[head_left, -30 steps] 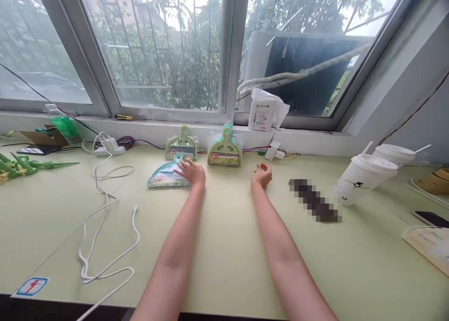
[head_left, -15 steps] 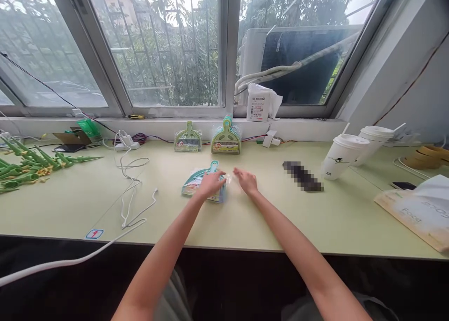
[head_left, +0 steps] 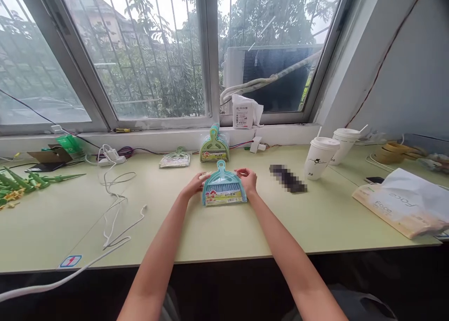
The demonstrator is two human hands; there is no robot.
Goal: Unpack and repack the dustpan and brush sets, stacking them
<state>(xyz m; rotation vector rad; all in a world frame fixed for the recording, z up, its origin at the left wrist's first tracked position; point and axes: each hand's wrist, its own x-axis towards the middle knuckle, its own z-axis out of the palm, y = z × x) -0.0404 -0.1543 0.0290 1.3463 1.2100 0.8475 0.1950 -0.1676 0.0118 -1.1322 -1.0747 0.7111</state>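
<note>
A small blue dustpan-and-brush set (head_left: pixel 222 190) in clear wrapping stands upright on the pale green table (head_left: pixel 245 232), facing me. My left hand (head_left: pixel 197 186) grips its left edge and my right hand (head_left: pixel 248 179) grips its right edge. Behind it, by the window sill, a green set (head_left: pixel 213 146) leans upright, and another green set (head_left: pixel 175 158) lies flat to its left.
A white charger cable (head_left: pixel 115 204) trails over the table's left part, with green plastic stakes (head_left: pixel 21 183) at the far left. Two white lidded cups (head_left: pixel 328 151) stand at the right, a paper bag (head_left: pixel 403 208) nearer the right edge. A white pack (head_left: pixel 243 111) rests on the sill.
The blue set went from lying flat at the left, under my left hand, to standing at the centre between both hands. My right hand came in and took hold. One green set now lies flat.
</note>
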